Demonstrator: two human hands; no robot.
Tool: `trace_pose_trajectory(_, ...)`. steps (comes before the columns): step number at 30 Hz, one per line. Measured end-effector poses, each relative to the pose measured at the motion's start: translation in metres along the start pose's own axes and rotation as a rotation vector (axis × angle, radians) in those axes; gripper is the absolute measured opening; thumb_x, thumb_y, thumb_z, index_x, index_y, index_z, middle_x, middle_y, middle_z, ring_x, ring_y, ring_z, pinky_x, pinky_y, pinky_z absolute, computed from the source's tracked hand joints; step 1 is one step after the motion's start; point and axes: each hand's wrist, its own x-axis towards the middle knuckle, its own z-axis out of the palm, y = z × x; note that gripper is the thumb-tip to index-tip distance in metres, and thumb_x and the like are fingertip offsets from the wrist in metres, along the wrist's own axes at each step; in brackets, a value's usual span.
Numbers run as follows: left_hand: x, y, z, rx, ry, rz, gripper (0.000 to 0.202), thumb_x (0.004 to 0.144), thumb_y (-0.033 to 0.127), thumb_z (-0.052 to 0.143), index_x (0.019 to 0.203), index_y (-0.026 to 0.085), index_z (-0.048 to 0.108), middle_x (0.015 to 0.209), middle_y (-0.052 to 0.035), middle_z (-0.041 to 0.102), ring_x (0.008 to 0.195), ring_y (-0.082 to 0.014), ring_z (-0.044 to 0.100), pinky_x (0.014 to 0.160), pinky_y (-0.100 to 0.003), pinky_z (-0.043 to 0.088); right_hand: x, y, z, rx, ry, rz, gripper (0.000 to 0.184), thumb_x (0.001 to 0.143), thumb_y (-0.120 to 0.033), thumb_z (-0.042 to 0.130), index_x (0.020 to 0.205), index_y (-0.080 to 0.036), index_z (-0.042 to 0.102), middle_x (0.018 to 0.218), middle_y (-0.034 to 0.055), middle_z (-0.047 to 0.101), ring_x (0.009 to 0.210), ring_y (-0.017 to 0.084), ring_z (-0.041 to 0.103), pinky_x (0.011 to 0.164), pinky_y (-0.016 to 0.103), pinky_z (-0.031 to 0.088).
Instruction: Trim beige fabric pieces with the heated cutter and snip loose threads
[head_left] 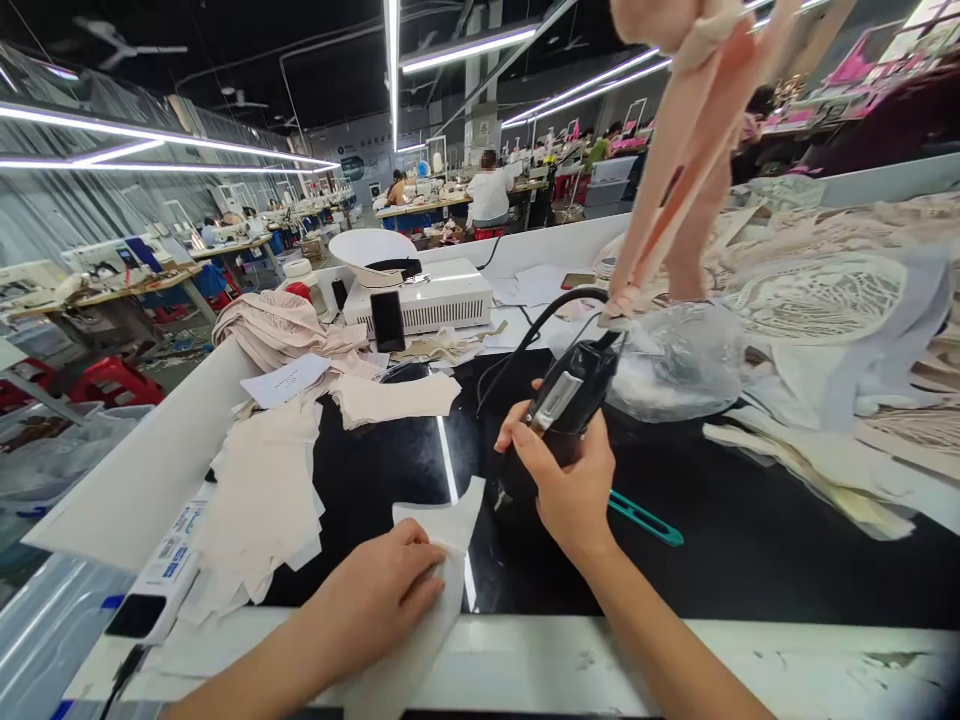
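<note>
My right hand is wrapped round a black corded electric hand tool with a silver plate on its side. Its small metal tip points down towards the glossy black work surface; I cannot tell the tool's exact kind. Lower left of it, my left hand has its fingers bent and pressed together on a cream fabric piece. That piece hangs over the near table edge, partly hidden under the hand. Beside my right wrist lies a slim teal plastic handle.
Cut cream pieces are stacked left, near a white power strip. Behind stand a phone and a white scale. A clear plastic bag, lace pieces and hanging pink straps occupy the right.
</note>
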Motion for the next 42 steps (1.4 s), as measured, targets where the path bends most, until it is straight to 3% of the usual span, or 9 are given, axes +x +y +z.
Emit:
trace_pose_trajectory(4, 0.021, -0.003, -0.012, 0.075, 0.006, 0.000, 0.021, 0.106, 0.016, 0.054, 0.114, 0.020, 0.073, 0.109, -0.0048, 0.071, 0.094, -0.0218, 0.073, 0.089, -0.035, 0.060, -0.004, -0.003, 0.004, 0.005, -0.026, 0.012, 0.029, 0.081, -0.036, 0.080, 0.099, -0.028, 0.058, 0.076, -0.0055, 0.068, 0.059, 0.015, 0.063, 0.061, 0.032, 0.055)
trace_pose_trajectory(9, 0.059, -0.018, -0.018, 0.041, 0.079, 0.290, 0.022, 0.099, 0.012, 0.070, 0.119, 0.019, 0.063, 0.136, -0.0110, 0.068, 0.132, -0.0267, 0.062, 0.117, -0.043, 0.050, -0.005, 0.001, 0.009, -0.014, -0.013, 0.027, 0.029, 0.083, -0.036, 0.077, 0.102, -0.028, 0.057, 0.077, -0.0057, 0.066, 0.062, 0.016, 0.061, 0.064, 0.032, 0.053)
trace_pose_trajectory(15, 0.079, -0.020, -0.022, 0.006, -0.113, 0.278, 0.039, 0.092, 0.019, 0.083, 0.125, 0.022, 0.061, 0.151, -0.0134, 0.061, 0.158, -0.0305, 0.039, 0.131, -0.054, 0.032, -0.009, 0.005, 0.014, -0.019, -0.022, 0.060, 0.028, 0.083, -0.036, 0.075, 0.101, -0.028, 0.056, 0.083, -0.0042, 0.065, 0.064, 0.016, 0.059, 0.062, 0.032, 0.053)
trace_pose_trajectory(18, 0.080, -0.022, -0.022, 0.049, -0.161, 0.266, 0.041, 0.091, 0.028, 0.085, 0.125, 0.024, 0.062, 0.149, -0.0121, 0.063, 0.161, -0.0310, 0.033, 0.133, -0.062, 0.021, -0.010, 0.004, 0.016, -0.014, -0.030, 0.071, 0.026, 0.082, -0.036, 0.074, 0.099, -0.028, 0.056, 0.082, -0.0041, 0.065, 0.065, 0.015, 0.058, 0.060, 0.030, 0.052)
trace_pose_trajectory(23, 0.078, -0.029, -0.020, 0.101, -0.162, 0.271, 0.042, 0.091, 0.032, 0.085, 0.126, 0.024, 0.062, 0.152, -0.0116, 0.062, 0.162, -0.0319, 0.032, 0.130, -0.070, 0.018, -0.010, 0.002, 0.021, -0.010, -0.034, 0.080, 0.023, 0.081, -0.035, 0.075, 0.092, -0.027, 0.055, 0.080, -0.0036, 0.063, 0.067, 0.016, 0.058, 0.060, 0.029, 0.052)
trace_pose_trajectory(34, 0.076, -0.029, -0.026, 0.150, -0.170, 0.270, 0.053, 0.087, 0.042, 0.088, 0.130, 0.025, 0.063, 0.154, -0.0135, 0.060, 0.160, -0.0338, 0.036, 0.129, -0.074, 0.016, -0.013, 0.003, 0.028, -0.006, -0.045, 0.084, 0.024, 0.081, -0.036, 0.074, 0.088, -0.027, 0.054, 0.079, -0.0036, 0.064, 0.067, 0.016, 0.059, 0.063, 0.030, 0.055)
trace_pose_trajectory(42, 0.077, -0.029, -0.028, 0.144, -0.189, 0.277, 0.053, 0.087, 0.040, 0.089, 0.132, 0.030, 0.063, 0.152, -0.0080, 0.063, 0.162, -0.0351, 0.030, 0.127, -0.078, 0.012, -0.010, 0.003, 0.025, -0.022, -0.024, 0.074, 0.024, 0.081, -0.036, 0.076, 0.091, -0.027, 0.056, 0.079, -0.0034, 0.063, 0.068, 0.016, 0.059, 0.062, 0.029, 0.054)
